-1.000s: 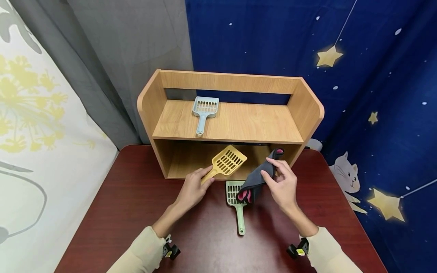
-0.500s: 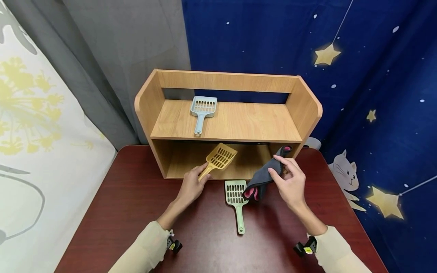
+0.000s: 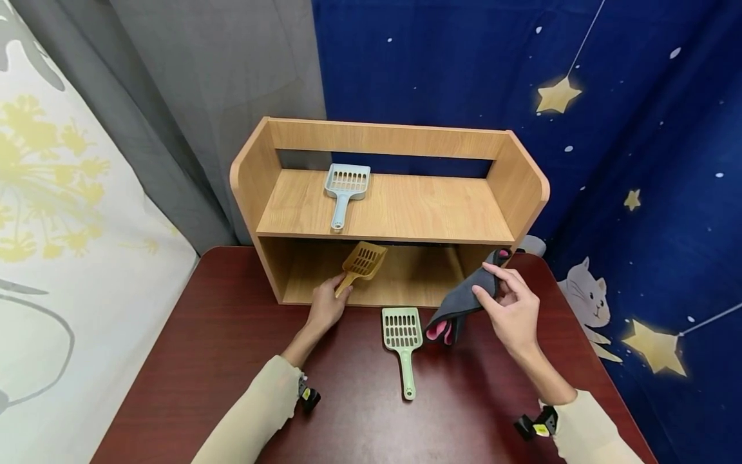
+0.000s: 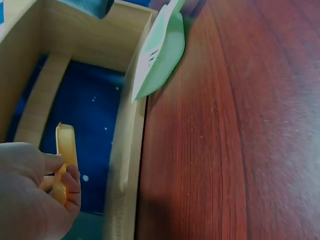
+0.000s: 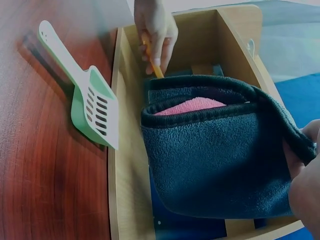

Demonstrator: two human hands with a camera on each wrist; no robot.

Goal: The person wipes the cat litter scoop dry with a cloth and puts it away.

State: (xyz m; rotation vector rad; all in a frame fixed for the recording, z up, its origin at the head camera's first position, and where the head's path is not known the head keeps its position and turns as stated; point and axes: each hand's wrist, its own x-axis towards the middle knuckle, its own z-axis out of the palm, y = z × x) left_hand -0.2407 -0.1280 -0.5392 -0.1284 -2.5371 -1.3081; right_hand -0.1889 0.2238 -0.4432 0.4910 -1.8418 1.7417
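Note:
A yellow slotted litter scoop (image 3: 364, 260) is gripped by its handle in my left hand (image 3: 327, 303), its head reaching into the lower compartment of the wooden shelf (image 3: 382, 237). In the left wrist view the same scoop (image 4: 67, 142) shows edge-on between thumb and fingers. My right hand (image 3: 513, 305) pinches a folded dark grey cloth (image 3: 466, 295) with pink inside, held up at the shelf's lower right front. On the table, a green litter scoop (image 3: 402, 330) lies with its head toward the shelf and its handle toward me. A light blue litter scoop (image 3: 348, 183) lies on the upper shelf, left of centre.
The dark red wooden table (image 3: 232, 361) carries the shelf at its back. Behind hang a grey curtain (image 3: 255, 58) and a blue curtain (image 3: 452, 71) with stars. White patterned fabric (image 3: 69, 258) borders the left side.
My left hand and the yellow scoop have moved left, and the scoop's head has gone into the lower compartment. My right hand has carried the cloth rightward, away from over the green scoop.

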